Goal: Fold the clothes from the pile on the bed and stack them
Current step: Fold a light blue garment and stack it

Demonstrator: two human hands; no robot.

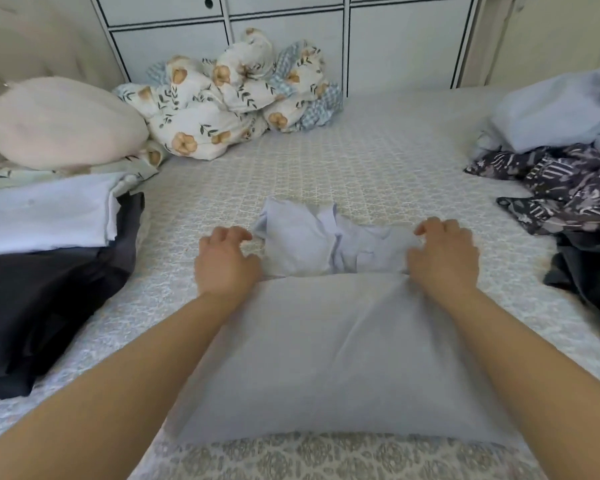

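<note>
While the pale lilac cotton shirt lies spread on the patterned bedspread between both forearms, its collar end sits between the hands. Her left hand hovers at its edge with fingers loosely curled, holding nothing. Her right hand rests curled fingers on the cloth; whether they pinch it I cannot tell.

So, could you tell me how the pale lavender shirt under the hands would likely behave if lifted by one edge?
The lavender shirt looks thin and creased, so it would probably droop limply. Its folded collar end would likely fall open. It seems light.
</note>
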